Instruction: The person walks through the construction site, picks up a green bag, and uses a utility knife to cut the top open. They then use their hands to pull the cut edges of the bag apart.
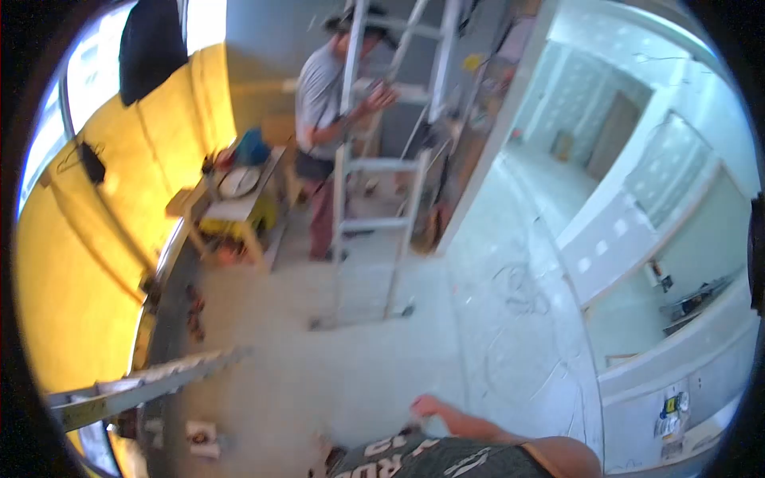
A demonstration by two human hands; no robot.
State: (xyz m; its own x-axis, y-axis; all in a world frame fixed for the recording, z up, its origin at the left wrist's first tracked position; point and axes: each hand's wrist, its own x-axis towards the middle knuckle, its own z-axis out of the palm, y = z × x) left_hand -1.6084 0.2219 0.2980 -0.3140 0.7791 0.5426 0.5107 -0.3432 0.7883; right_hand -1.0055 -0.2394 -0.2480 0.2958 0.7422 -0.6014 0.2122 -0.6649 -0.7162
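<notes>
My right hand (425, 405) is in front of my dark printed shirt (414, 458), above the pale floor. It looks curled, but blur hides its fingers and I make out nothing held in it. Low in the view, left of the shirt, a small smeared patch appears to be my left hand (325, 443); its fingers cannot be made out. Neither hand visibly touches any object. Ahead stands an aluminium stepladder (378, 225), with a person in a grey shirt (319, 88) beside it, hands raised near its rails.
A wooden workbench (239, 209) with tools and a round white item stands left, by the yellow-covered wall (88, 263). Another ladder (159, 388) juts in at lower left. Loose cables (522, 295) lie on the right-hand floor, beside an opening to another room.
</notes>
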